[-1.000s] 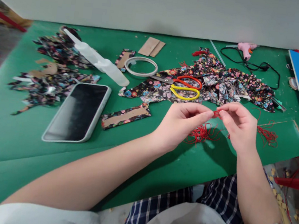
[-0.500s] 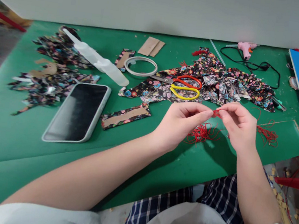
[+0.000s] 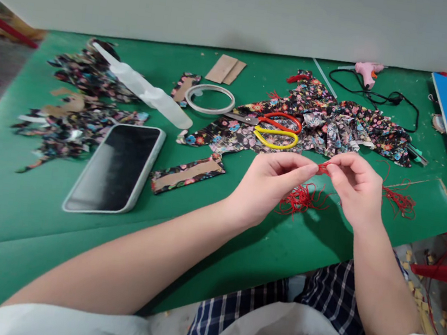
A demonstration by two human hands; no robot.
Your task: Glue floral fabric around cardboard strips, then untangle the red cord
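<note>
Left hand [image 3: 269, 187]: thumb and finger pinching red thread [image 3: 323, 168] | right hand [image 3: 357, 191]: thumb and finger pinching it too | thread: between both hands, above green table [image 3: 286, 253] | scissors [image 3: 248, 120]: on floral fabric [image 3: 330, 135], beyond hands

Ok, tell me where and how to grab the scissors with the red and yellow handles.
Grip the scissors by the yellow handle and red handle, probably best from above and the right. The loops lie side by side on the floral fabric, while the metal end points left. The left hand sits just nearer, so a low approach from there looks hindered.
</note>
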